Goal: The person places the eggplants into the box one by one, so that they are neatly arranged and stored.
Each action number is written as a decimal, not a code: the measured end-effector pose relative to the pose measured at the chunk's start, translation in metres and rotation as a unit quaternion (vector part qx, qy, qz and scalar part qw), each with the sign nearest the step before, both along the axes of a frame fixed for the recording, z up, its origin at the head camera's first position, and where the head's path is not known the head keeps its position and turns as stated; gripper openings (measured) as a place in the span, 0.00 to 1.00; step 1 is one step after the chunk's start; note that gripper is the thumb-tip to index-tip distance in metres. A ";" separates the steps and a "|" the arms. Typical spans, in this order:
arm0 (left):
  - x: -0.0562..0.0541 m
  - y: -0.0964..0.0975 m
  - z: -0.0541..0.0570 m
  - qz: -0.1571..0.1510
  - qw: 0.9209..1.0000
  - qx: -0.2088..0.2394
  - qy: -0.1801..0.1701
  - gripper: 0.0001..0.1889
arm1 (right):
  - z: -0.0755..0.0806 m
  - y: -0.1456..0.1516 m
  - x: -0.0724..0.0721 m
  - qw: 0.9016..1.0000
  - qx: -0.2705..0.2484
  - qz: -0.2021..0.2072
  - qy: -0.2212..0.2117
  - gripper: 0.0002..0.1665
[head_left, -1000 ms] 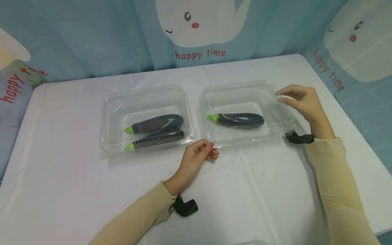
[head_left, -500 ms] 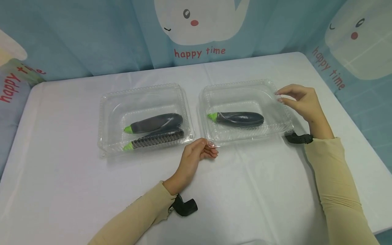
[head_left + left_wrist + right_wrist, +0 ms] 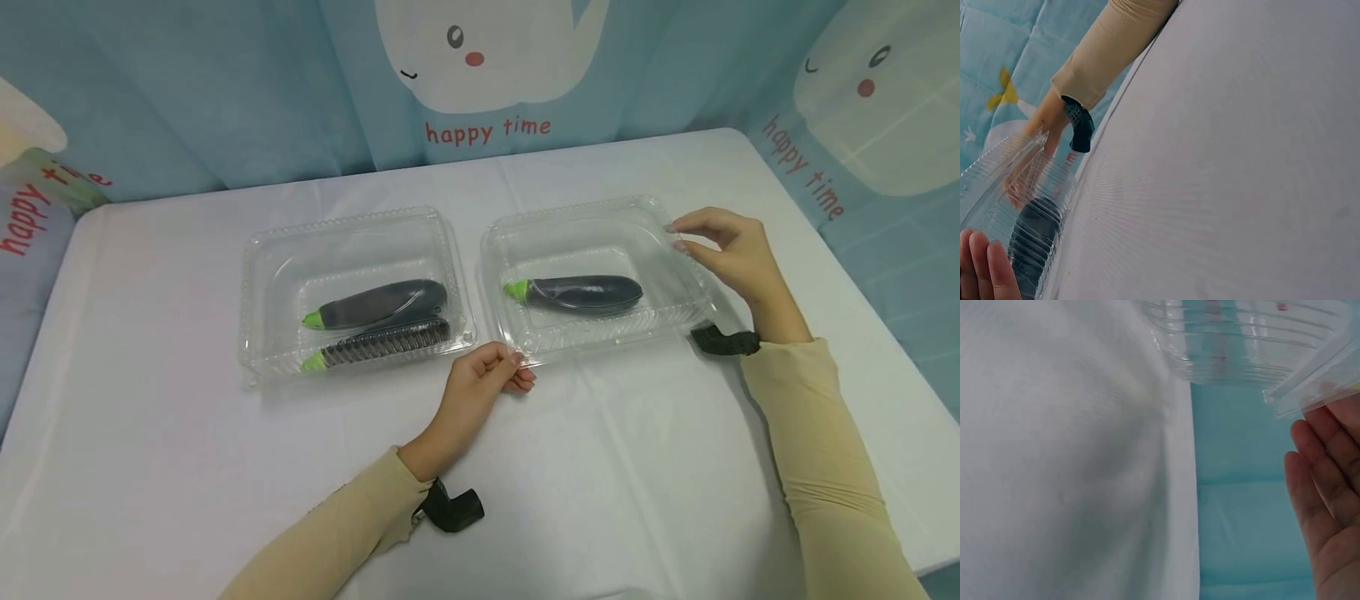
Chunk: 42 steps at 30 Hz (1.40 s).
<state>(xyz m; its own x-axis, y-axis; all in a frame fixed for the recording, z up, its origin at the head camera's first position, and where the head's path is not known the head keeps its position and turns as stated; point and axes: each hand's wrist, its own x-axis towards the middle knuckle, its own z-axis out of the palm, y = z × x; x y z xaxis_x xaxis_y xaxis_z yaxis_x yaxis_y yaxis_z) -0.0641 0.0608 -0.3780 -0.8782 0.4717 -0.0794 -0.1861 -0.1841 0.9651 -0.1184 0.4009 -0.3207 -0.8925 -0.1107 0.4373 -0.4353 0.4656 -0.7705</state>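
In the head view a clear plastic container (image 3: 577, 237) on the right has one dark eggplant (image 3: 585, 295) with a green stem end inside it. My left hand (image 3: 476, 387) pinches its near left corner between thumb and fingers. On its right edge, my right hand (image 3: 735, 250) holds the rim with thumb and forefinger. The right wrist view shows the other right-hand fingers (image 3: 1325, 459) extended beside the container's edge. A second clear container (image 3: 345, 242) stands to the left with two eggplants, the nearer one (image 3: 386, 342) seen through the ribbed wall.
A white cloth covers the table (image 3: 187, 483). Behind it hangs a blue curtain (image 3: 247, 92) with printed whales. The two containers stand close side by side with a narrow gap. A transparent edge shows at the bottom of the head view.
The right container has shifted slightly left, and my right hand with it. My left thumb, lower behind the fingers half a second ago, shows on the corner again.
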 end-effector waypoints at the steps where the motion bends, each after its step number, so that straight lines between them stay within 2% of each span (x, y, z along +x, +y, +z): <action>1: 0.000 0.000 0.000 0.001 1.000 0.001 -0.001 0.08 | 0.000 -0.001 0.000 1.000 -0.003 0.002 0.000 0.12; 6: 0.001 0.001 0.001 0.005 1.000 0.009 -0.012 0.07 | -0.007 0.003 -0.004 1.000 -0.021 0.011 -0.002 0.12; 11: 0.001 0.001 0.002 0.007 1.000 0.008 -0.023 0.08 | -0.006 0.000 -0.003 1.000 0.001 -0.012 -0.006 0.14; 17: 0.001 0.001 0.000 0.020 0.999 0.005 -0.024 0.09 | 0.001 -0.010 0.001 0.999 0.022 -0.026 0.008 0.10; 21: 0.001 0.002 0.000 0.027 0.999 0.017 -0.028 0.12 | 0.002 -0.013 0.003 0.998 0.045 -0.043 0.010 0.10; 28: 0.002 0.001 -0.001 0.008 0.999 0.032 -0.039 0.14 | -0.011 0.001 0.006 0.998 0.053 -0.041 -0.008 0.18; 33: 0.003 0.002 0.001 -0.001 0.999 0.027 -0.035 0.11 | -0.014 0.006 0.019 0.993 0.049 -0.087 -0.058 0.20; 38: 0.003 0.001 0.001 0.008 0.999 0.015 -0.029 0.11 | -0.015 0.005 0.039 0.981 0.054 -0.135 -0.128 0.16; 42: 0.001 0.001 -0.001 0.015 1.000 0.006 -0.018 0.11 | -0.018 -0.001 0.050 0.972 0.028 -0.153 -0.173 0.15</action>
